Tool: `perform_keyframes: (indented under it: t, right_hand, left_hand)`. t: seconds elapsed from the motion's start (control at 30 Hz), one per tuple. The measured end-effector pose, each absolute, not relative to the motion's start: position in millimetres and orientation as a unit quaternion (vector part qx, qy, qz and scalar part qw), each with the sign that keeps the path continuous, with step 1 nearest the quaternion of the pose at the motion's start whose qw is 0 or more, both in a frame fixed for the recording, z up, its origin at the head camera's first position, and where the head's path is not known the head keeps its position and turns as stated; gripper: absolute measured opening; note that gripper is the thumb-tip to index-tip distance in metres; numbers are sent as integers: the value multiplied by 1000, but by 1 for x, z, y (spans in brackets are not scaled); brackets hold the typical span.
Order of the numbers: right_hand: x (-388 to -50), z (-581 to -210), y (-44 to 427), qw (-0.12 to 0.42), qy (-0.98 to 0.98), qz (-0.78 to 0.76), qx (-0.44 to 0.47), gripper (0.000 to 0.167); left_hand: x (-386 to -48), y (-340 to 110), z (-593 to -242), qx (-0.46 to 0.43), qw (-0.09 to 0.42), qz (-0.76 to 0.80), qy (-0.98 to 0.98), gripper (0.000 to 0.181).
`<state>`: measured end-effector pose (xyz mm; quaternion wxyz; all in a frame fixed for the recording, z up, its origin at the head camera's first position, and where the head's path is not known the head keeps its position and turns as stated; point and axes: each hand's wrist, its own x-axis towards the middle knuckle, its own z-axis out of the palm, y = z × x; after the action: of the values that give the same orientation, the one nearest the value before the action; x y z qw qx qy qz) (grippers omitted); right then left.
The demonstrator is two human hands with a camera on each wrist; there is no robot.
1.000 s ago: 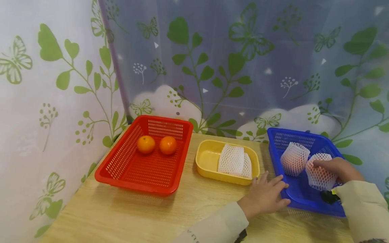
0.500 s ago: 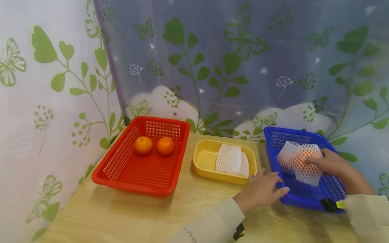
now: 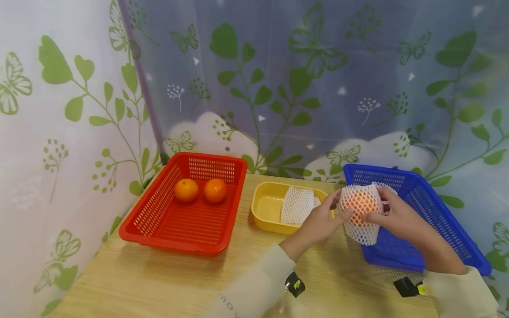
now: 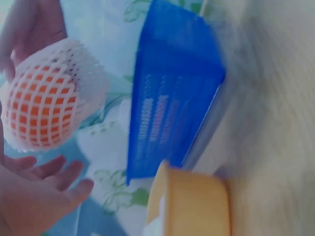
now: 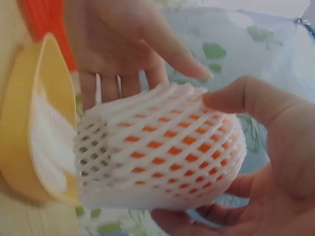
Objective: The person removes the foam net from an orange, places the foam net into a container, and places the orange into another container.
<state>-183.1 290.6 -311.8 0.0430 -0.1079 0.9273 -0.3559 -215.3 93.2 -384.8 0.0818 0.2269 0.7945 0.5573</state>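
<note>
Two oranges [image 3: 186, 190] sit side by side toward the far end of a red basket [image 3: 191, 227], on the left of a wooden table [image 3: 159, 278]. Right of it stands a small yellow tub [image 3: 266, 210], with white nets [image 3: 297, 205] lying in its right part. Next comes the left hand [image 3: 318, 223], partly in front of the tub; its fingers are loosely extended and grasp nothing, though I cannot tell whether they touch the fruit beside them. That netted fruit [image 3: 359, 207], orange showing through white mesh, is raised between both hands at the left side of a blue basket [image 3: 449, 216]. The right hand [image 3: 401, 221] grasps it, thumb on the near side, fingers curled around its right side. Behind this hand, more white mesh [image 3: 386, 186] shows at the blue basket, mostly hidden. Leaf-printed cloth [image 3: 487, 128] hangs at the far right.
</note>
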Motion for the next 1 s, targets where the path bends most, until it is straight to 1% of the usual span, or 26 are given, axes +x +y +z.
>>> perform_keyframes:
  t: [0.1,0.3,0.47,0.7,0.87,1.0]
  right_hand:
    - [-179,-316,273,32,911,-389,-134,76]
    - [-170,-336,240,17,868,-463,-177,75]
    - [-163,-354,215,2,845,-498,-194,74]
    - [-160,-384,193,-28,833,-503,-229,88]
    - [-156,-411,183,-60,843,-473,-248,82]
    - [-154,-430,175,-76,861,-437,-250,82]
  left_hand:
    - [-219,71,-383,244,83,570,781,64]
    - [-218,29,-386,271,113,613,734,62]
    - [-209,-1,-386,261,142,643,706,61]
    - [-199,-34,-391,263,186,638,700,69]
    - [-194,-49,-406,281,199,593,728,69]
    - [-191,-58,-418,299,191,556,752,69]
